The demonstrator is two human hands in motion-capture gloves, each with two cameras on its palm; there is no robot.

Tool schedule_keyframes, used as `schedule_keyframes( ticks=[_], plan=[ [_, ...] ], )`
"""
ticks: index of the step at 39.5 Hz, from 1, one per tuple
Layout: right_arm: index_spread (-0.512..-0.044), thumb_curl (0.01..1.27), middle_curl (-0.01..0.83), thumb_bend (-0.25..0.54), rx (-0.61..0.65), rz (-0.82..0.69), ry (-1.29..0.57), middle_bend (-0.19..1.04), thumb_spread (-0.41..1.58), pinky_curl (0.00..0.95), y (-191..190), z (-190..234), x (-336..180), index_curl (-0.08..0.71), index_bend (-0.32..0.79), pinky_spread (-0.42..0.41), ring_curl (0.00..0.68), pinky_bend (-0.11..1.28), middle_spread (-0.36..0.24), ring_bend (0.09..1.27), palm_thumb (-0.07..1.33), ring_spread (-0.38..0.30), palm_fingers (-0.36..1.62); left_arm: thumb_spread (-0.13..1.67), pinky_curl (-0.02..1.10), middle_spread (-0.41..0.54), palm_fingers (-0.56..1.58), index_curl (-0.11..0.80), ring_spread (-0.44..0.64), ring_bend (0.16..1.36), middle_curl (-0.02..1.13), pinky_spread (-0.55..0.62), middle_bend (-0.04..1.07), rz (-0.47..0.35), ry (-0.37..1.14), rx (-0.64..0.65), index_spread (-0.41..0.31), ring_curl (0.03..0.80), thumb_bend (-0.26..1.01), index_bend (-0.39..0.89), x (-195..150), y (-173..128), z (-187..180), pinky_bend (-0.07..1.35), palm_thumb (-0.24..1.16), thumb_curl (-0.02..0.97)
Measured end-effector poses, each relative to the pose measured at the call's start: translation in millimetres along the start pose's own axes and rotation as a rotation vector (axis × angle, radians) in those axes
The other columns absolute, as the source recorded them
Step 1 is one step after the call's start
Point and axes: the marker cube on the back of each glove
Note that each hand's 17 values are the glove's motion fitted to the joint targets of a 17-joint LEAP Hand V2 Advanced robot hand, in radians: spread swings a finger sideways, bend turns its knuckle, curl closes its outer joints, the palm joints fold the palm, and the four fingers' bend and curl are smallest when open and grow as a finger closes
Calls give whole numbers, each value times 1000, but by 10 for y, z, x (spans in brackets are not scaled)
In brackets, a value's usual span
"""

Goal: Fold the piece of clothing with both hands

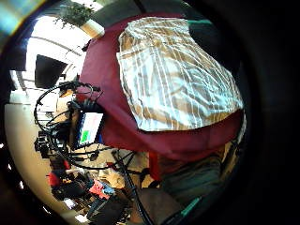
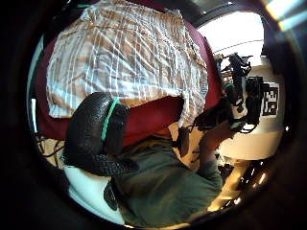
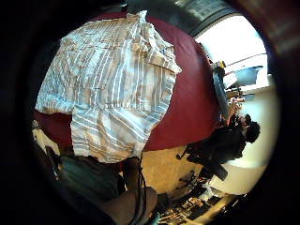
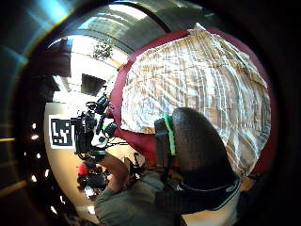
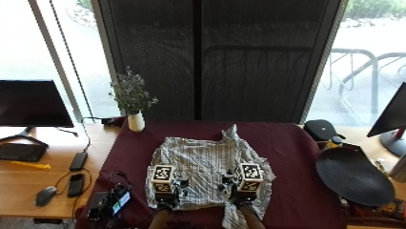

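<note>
Both hands, the left hand (image 5: 166,202) and right hand (image 5: 239,200), sit above the near edge of the striped shirt (image 5: 209,164), largely hidden under their marker gear, so whether their fingers grip the cloth cannot be made out. That shirt lies spread on the dark red worktop (image 5: 292,157), one sleeve hanging over the near edge. A vase of flowers (image 5: 134,117) stands at the far left corner.

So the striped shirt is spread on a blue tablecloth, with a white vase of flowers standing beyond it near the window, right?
Not quite: the cloth-covered table is dark red, not blue, as the outside view shows. The rest holds: the white-and-brown striped shirt lies spread on it, and the white vase of flowers stands beyond it near the window.
</note>
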Motion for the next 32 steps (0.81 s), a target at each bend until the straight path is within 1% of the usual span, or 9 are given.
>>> schedule_keyframes(
  ticks=[1,3,5,7,11,19,23,27,32],
  plan=[
    [-176,61,53,200,1,-2,0,215,452,84,1,2,-3,59,211,123,37,381,6,231,300,57,361,450,52,16,542,64,102,389,62,114,227,0,-1,-2,-48,71,163,220,3,16,-12,329,255,56],
    [-219,81,77,216,6,-3,7,210,609,122,7,9,-3,96,203,154,65,397,7,233,325,73,347,598,91,21,524,93,130,408,105,148,220,0,-4,-7,-60,115,171,204,16,70,-57,345,275,75],
    [-252,99,99,219,8,6,24,205,739,152,39,-9,1,124,188,178,86,411,8,232,335,85,326,716,119,29,506,118,151,421,138,175,212,3,-6,-6,-69,147,172,191,32,118,-101,357,287,91],
    [-278,115,117,219,9,15,35,200,843,174,77,-40,-2,144,175,197,102,419,9,235,341,96,313,808,139,32,493,137,169,429,162,198,206,8,-7,0,-73,167,168,179,39,130,-116,363,293,106],
    [-310,145,151,211,18,18,35,196,998,203,56,-4,23,173,163,226,122,427,14,235,348,111,294,944,164,37,479,172,193,439,197,231,195,5,-20,13,-81,190,155,174,-2,59,-26,368,301,132],
    [-342,191,200,181,-1,30,34,190,1169,241,71,50,71,214,161,255,154,432,20,237,353,127,271,1089,200,42,453,222,217,457,246,267,189,13,5,12,-89,223,117,161,33,51,31,376,308,177],
    [-349,208,219,159,1,36,38,189,1208,256,71,76,113,230,161,261,168,433,22,237,352,130,262,1127,215,43,444,242,223,462,265,277,189,11,-3,-7,-90,234,97,160,25,104,17,378,313,196],
    [-355,224,236,141,-1,29,42,190,1237,269,98,61,163,242,158,265,179,435,23,234,356,133,253,1151,229,43,436,260,226,467,282,284,189,3,-14,10,-91,245,78,160,-1,85,52,380,318,212],
    [-357,244,251,117,-7,75,80,182,1237,285,50,202,434,252,150,265,193,453,24,235,372,141,245,1168,245,44,424,277,229,474,301,289,188,0,-12,9,-90,256,54,154,-17,46,200,383,327,229]
  ],
)
